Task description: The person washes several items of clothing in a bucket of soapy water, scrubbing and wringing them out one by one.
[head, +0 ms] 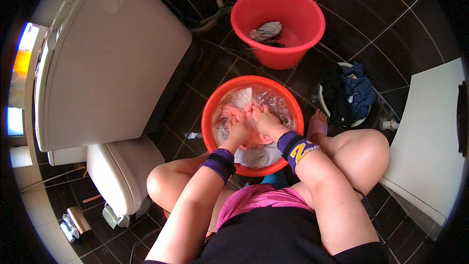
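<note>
A round orange-red plastic basin (207, 126) stands on the floor between my knees, holding sudsy water and wet laundry. My left hand (240, 130) and my right hand (266, 120) are both down in it, close together, with fingers curled on a pink cloth (258, 140). Parts of each grip are hidden by the fabric and foam. A white cloth (258, 157) bulges up at the near side of the basin, and another white piece (243, 96) shows at the far side. Dark wristbands circle both my wrists.
Beyond the basin is a red bucket (278, 58) with a few clothes inside. Dark garments and denim (357, 90) fill a pale basin at right. A white cabinet (113, 51) and toilet (113, 179) flank the left; a white panel (428, 135) stands right.
</note>
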Action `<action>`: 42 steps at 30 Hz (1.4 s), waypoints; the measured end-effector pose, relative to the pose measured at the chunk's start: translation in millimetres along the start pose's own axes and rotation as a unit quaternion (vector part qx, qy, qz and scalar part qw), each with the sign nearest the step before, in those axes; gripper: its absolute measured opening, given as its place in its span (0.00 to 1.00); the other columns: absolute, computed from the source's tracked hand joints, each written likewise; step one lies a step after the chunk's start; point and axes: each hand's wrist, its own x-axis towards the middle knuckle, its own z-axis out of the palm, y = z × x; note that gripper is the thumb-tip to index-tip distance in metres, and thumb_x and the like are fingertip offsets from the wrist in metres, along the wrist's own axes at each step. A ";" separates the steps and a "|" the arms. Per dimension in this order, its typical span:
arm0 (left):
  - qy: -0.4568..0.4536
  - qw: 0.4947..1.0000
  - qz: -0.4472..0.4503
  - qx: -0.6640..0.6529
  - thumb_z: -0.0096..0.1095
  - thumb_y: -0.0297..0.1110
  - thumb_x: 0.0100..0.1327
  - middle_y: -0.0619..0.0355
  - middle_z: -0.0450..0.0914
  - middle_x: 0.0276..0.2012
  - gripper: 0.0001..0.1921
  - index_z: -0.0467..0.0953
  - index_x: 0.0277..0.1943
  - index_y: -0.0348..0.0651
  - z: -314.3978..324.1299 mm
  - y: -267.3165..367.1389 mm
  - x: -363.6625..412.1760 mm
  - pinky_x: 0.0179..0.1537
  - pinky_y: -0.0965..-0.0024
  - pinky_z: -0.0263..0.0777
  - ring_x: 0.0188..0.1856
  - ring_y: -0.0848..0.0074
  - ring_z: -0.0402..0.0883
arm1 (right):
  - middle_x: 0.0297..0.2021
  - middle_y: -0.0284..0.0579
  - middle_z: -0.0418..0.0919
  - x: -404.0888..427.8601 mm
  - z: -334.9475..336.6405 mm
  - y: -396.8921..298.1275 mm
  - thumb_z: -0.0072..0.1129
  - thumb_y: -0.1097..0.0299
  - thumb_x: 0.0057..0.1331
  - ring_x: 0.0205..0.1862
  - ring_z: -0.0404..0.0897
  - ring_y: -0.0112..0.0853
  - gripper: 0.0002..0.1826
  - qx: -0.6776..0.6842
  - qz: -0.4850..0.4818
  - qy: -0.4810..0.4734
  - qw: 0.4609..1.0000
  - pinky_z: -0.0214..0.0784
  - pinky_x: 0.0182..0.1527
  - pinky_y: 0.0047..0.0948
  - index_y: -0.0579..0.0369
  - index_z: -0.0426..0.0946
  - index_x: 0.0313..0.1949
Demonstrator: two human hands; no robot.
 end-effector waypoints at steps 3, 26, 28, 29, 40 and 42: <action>-0.095 0.994 -0.030 -0.040 0.53 0.51 0.59 0.42 0.57 0.67 0.36 0.55 0.68 0.51 -0.9 -9.1 13.4 0.66 0.48 0.41 0.68 0.44 0.53 | 0.58 0.59 0.62 15.4 -23.9 3.5 0.48 0.66 0.63 0.53 0.73 0.54 0.23 -0.025 0.062 -0.147 0.987 0.67 0.55 0.45 0.45 0.61 0.58; 0.166 0.898 -0.145 -0.381 0.61 0.55 0.53 0.42 0.76 0.49 0.31 0.72 0.54 0.40 -14.8 -35.9 35.4 0.57 0.56 0.65 0.57 0.53 0.69 | 0.50 0.60 0.72 21.9 1.7 2.5 0.44 0.64 0.66 0.51 0.75 0.49 0.17 0.194 0.063 0.089 0.975 0.69 0.52 0.39 0.46 0.72 0.53; 0.107 0.703 -0.201 -0.674 0.56 0.57 0.59 0.46 0.77 0.47 0.29 0.72 0.50 0.38 -26.4 5.1 23.7 0.57 0.58 0.65 0.54 0.56 0.72 | 0.36 0.51 0.79 9.6 0.9 -10.6 0.45 0.67 0.66 0.40 0.79 0.40 0.13 0.343 0.057 0.029 0.937 0.71 0.44 0.36 0.50 0.73 0.48; 0.117 0.702 -0.207 -0.672 0.56 0.57 0.59 0.46 0.77 0.47 0.29 0.72 0.50 0.38 -40.0 -0.8 11.3 0.57 0.58 0.65 0.54 0.56 0.72 | 0.30 0.45 0.81 -6.9 -12.5 -45.7 0.45 0.68 0.66 0.34 0.80 0.34 0.11 0.382 0.139 -0.047 0.912 0.72 0.39 0.35 0.53 0.74 0.45; 0.057 0.758 0.082 -0.644 0.46 0.54 0.69 0.56 0.77 0.38 0.22 0.71 0.48 0.41 -33.7 -4.9 6.6 0.41 0.72 0.72 0.39 0.73 0.75 | 0.32 0.45 0.77 -89.1 -0.2 -100.0 0.63 0.63 0.55 0.36 0.78 0.44 0.11 0.309 -0.167 0.198 0.915 0.69 0.38 0.38 0.54 0.77 0.33; 0.080 0.709 -0.020 -0.700 0.45 0.54 0.69 0.56 0.78 0.35 0.22 0.72 0.46 0.42 -32.0 -13.3 0.3 0.39 0.71 0.72 0.37 0.72 0.76 | 0.32 0.47 0.78 -83.8 6.0 -100.5 0.61 0.62 0.57 0.35 0.78 0.46 0.11 0.316 -0.179 0.217 0.906 0.70 0.37 0.40 0.53 0.77 0.35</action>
